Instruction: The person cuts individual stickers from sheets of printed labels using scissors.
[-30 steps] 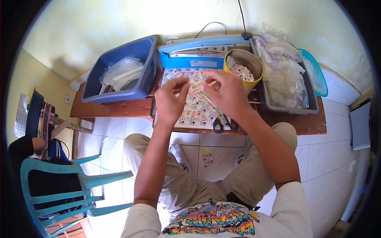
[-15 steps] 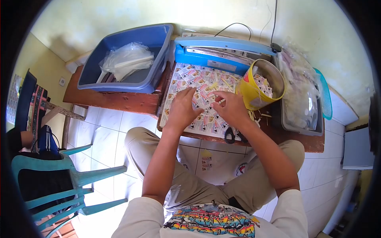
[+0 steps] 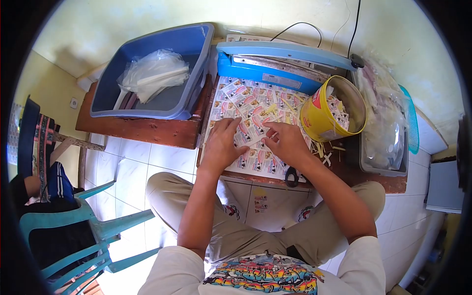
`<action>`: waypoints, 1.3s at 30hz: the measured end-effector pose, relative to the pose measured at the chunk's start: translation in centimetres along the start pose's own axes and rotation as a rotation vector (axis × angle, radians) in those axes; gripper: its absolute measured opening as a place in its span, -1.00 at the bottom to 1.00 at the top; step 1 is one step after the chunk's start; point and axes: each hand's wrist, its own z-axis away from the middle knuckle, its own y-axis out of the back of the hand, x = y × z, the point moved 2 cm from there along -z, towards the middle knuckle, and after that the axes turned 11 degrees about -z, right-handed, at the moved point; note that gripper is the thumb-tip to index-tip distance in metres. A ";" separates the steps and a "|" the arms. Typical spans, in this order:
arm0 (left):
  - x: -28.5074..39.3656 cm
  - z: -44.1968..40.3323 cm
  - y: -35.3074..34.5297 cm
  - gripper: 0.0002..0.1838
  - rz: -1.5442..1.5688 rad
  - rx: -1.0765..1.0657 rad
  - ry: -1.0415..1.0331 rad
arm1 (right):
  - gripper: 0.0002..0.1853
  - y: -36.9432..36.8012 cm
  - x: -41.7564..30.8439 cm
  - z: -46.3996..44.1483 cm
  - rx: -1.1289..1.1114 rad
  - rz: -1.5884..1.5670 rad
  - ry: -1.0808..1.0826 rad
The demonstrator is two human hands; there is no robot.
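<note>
Sheets of small printed labels [image 3: 275, 98] cover the table top in front of a blue sealer [image 3: 275, 73]. My left hand [image 3: 223, 145] rests low over the sheets, fingers apart, thumb pointing right. Across from it, my right hand [image 3: 286, 143] has thumb and forefinger close together beside a label sheet; whether anything is between them is too small to tell. Scissors [image 3: 291, 177] lie by the table's front edge, partly under my right forearm. A yellow bucket [image 3: 319, 115] with cut labels inside stands tilted at the right of the sheets.
At the left, a blue tub [image 3: 184, 103] holds clear plastic bags [image 3: 155, 76]. A grey tray [image 3: 388, 169] with bagged items and a teal basket [image 3: 413, 123] are at the right. A green chair [image 3: 118, 226] stands lower left, near another person's arm [image 3: 32, 187].
Both hands have lowered toward the label sheets, and my left fingers have spread. The view has shifted, so the bucket, sealer and tray appear farther right. The bucket now looks more tilted.
</note>
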 end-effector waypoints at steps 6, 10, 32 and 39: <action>0.1 0.3 -0.2 -0.10 -0.007 0.012 0.023 | -0.49 -0.2 -0.3 0.1 0.012 0.026 0.028; 0.1 0.2 -0.6 -0.11 0.035 0.019 0.017 | -0.46 -0.3 -0.7 0.3 0.015 0.060 0.051; 3.4 1.0 0.2 -0.17 0.054 0.058 -0.213 | -0.75 1.8 0.2 1.7 0.156 -0.045 -0.012; 4.1 1.4 1.2 -0.20 0.096 0.127 -0.228 | -0.77 3.0 -0.9 2.3 0.173 -0.184 -0.095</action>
